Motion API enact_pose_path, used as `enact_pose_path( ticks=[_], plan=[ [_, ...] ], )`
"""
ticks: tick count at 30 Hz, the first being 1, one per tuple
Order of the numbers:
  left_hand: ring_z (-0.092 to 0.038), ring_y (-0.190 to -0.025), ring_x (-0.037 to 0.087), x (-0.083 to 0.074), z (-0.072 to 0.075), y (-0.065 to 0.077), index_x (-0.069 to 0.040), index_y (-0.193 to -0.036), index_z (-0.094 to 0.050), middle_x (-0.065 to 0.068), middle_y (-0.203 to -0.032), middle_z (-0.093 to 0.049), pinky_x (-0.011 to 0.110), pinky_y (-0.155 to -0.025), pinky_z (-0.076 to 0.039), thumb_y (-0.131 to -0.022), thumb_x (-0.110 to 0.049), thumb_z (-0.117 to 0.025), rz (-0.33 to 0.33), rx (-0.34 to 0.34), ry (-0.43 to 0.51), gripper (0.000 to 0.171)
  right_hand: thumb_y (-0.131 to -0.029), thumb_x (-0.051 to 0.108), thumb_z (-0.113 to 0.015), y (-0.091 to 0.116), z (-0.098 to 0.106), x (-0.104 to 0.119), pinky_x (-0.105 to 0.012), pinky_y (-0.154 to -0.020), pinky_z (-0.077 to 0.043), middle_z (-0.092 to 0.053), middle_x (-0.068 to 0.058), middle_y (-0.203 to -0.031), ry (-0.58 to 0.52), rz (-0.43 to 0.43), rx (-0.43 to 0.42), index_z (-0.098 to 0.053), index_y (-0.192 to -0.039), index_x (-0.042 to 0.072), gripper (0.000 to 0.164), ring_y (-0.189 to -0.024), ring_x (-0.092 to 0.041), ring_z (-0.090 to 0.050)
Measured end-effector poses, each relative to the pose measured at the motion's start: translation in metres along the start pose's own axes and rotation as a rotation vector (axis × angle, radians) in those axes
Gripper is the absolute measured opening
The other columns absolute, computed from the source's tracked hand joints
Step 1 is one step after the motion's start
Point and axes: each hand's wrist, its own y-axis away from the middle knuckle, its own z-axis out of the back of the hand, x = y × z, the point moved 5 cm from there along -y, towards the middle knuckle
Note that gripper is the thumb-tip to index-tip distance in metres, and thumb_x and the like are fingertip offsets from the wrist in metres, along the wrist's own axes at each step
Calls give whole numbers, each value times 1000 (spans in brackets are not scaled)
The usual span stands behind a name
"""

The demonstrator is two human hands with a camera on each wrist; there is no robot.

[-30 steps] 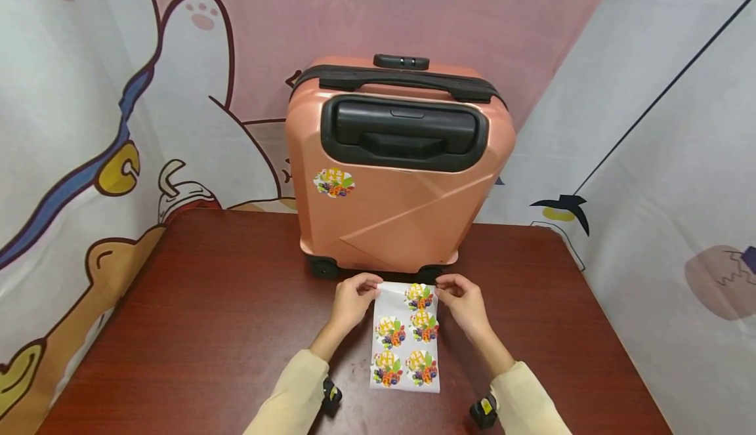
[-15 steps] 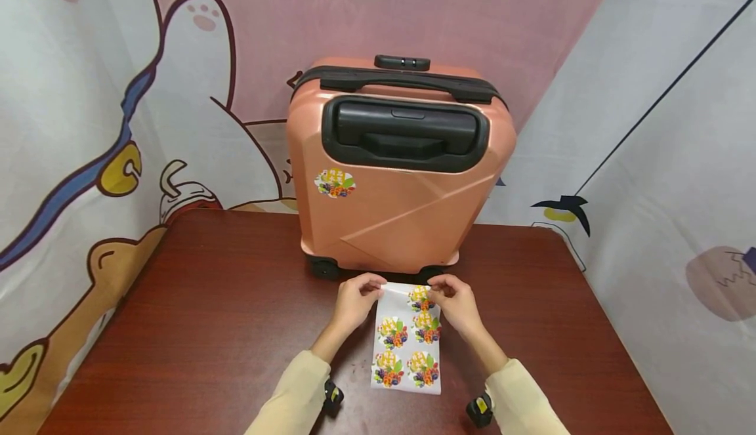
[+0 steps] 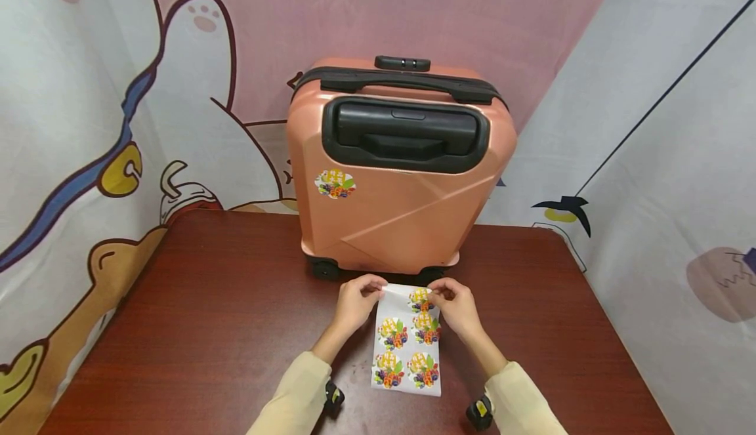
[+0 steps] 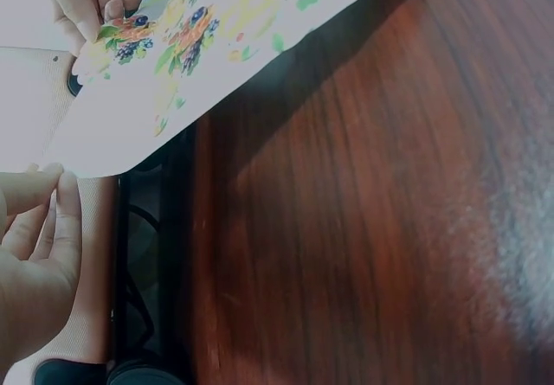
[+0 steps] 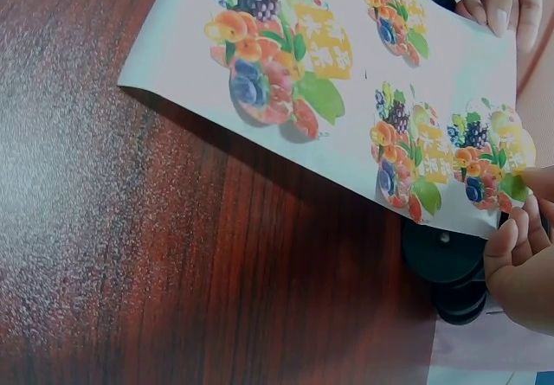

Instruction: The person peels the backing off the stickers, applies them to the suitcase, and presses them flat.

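A white sheet of round fruit stickers (image 3: pixel 392 302) is held up at its far end, close in front of the suitcase. My left hand (image 3: pixel 356 302) pinches its far left corner between thumb and fingers, as the left wrist view also shows. At the far right corner, my right hand (image 3: pixel 457 305) pinches the sheet beside the top right sticker (image 5: pixel 486 156). That sticker's rim reaches past the sheet's far edge in the right wrist view. Several stickers with fruit and yellow lettering remain on the sheet; the upper left spot is bare white.
An upright salmon-pink suitcase (image 3: pixel 407 218) with a black handle recess stands behind the hands on a dark red wooden table (image 3: pixel 224 330). One round fruit sticker (image 3: pixel 335 184) is on the suitcase's left front. A printed cloth (image 3: pixel 472 15) hangs behind and at both sides.
My right hand has moved slightly left along the sheet's far edge onto the top right sticker. The sheet and left hand have shifted slightly right.
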Motion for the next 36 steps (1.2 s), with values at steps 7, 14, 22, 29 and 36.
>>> enact_pose_path(
  ticks=[7,14,22,29,36],
  plan=[
    [-64,-75,20,1,-1,0,-3,-89,-69,9,-80,-67,25,-67,-51,-78,5,-69,-1,2,0,13,-76,-9,-68,1,1,-1,-21,-55,-41,-59,-8,-71,-22,18,0,-65,-80,-3,8,-61,-10,-49],
    [-64,-74,22,0,1,-1,-1,-89,-69,10,-79,-67,25,-66,-52,-78,7,-69,-5,-11,6,14,-77,-9,-67,2,1,2,-22,-58,-43,-61,-11,-73,-30,26,23,-64,-78,-3,7,-62,-10,-51],
    [-64,-75,22,2,1,-2,-1,-90,-69,10,-80,-67,25,-67,-52,-78,7,-69,7,-9,9,14,-78,-10,-66,7,2,8,-22,-60,-42,-62,-13,-76,-16,-11,51,-64,-78,-4,6,-64,-12,-51],
    [-64,-76,21,4,3,-4,-2,-89,-69,9,-79,-67,25,-67,-52,-78,5,-69,27,-12,13,14,-77,-15,-63,16,5,34,-22,-61,-43,-61,-21,-78,-22,7,80,-61,-79,-10,5,-66,-18,-53],
    [-64,-77,22,7,5,-4,-2,-91,-69,9,-80,-67,26,-68,-52,-79,5,-68,46,-19,12,14,-78,-14,-62,17,9,32,-21,-57,-41,-60,-20,-78,-29,-31,70,-61,-80,-10,5,-65,-16,-51]
  ],
)
